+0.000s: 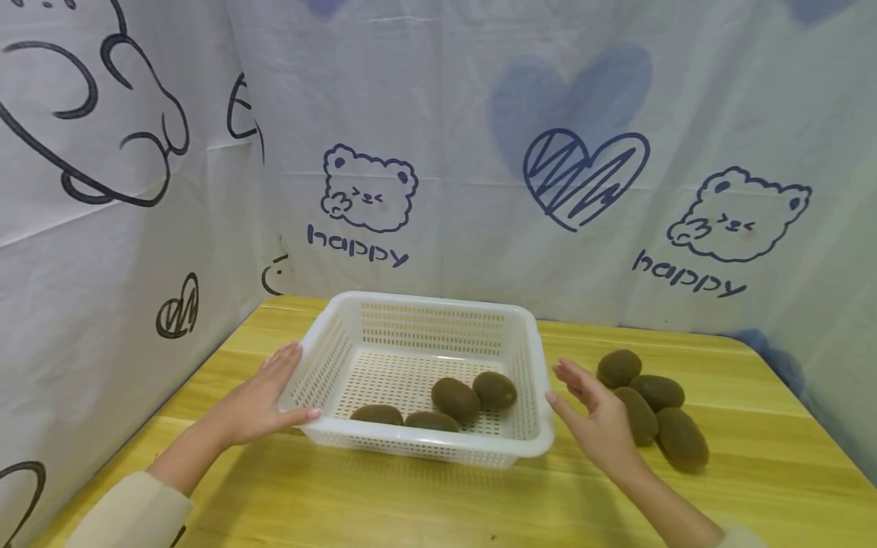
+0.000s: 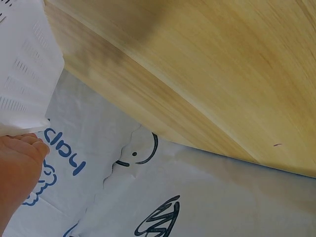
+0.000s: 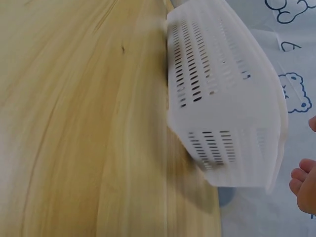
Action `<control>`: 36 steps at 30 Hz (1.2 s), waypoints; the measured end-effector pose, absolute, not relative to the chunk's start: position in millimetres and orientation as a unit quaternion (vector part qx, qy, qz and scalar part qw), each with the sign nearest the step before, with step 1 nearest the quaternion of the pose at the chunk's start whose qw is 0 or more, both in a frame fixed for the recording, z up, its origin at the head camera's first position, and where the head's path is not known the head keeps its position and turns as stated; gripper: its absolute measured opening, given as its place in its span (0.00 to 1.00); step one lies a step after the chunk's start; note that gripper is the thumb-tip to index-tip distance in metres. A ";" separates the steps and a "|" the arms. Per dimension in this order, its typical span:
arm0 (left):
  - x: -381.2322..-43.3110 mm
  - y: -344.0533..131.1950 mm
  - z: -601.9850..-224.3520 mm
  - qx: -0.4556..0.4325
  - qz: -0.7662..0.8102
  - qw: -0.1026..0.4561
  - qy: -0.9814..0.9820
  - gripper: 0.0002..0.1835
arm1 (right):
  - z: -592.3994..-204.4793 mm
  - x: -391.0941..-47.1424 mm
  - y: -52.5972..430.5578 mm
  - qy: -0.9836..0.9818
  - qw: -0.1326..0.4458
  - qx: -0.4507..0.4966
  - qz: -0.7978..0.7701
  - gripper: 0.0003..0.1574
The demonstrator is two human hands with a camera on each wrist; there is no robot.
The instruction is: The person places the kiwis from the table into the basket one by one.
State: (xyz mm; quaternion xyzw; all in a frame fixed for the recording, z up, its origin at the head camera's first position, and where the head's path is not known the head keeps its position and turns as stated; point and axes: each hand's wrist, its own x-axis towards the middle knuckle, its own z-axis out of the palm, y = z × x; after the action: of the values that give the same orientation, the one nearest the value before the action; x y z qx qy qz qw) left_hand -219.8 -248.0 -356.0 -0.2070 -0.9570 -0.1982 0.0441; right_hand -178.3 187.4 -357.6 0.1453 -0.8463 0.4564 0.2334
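A white plastic basket (image 1: 425, 445) with slotted walls stands on the table, and several kiwis (image 1: 455, 399) lie inside it towards the front and right. At its left end, my left hand (image 1: 256, 399) grips the rim, thumb near the front corner; the left wrist view shows the curled fingers (image 2: 29, 143) at the rim's edge. My right hand (image 1: 603, 426) is beside the right end of the basket, fingers loosely extended and holding nothing. In the right wrist view a small gap shows between the fingers (image 3: 298, 180) and the basket (image 3: 232, 98).
Several more kiwis (image 1: 681, 439) lie in a cluster on the wooden table (image 1: 384, 502), just right of my right hand. White printed cloth (image 1: 466, 251) hangs along the back and left edges of the table.
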 end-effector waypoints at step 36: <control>-220.2 -246.6 -355.0 -0.205 -0.197 0.041 -0.958 0.56 | -395.7 -177.1 246.0 -0.893 0.253 0.045 0.370 0.35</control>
State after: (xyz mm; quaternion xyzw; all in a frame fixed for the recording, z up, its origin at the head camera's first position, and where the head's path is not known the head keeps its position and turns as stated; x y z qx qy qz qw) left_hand -220.2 -246.6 -355.0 -0.2049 -0.9579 -0.1970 0.0412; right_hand -177.1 246.0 -395.7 0.0450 -0.8926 0.3701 0.2534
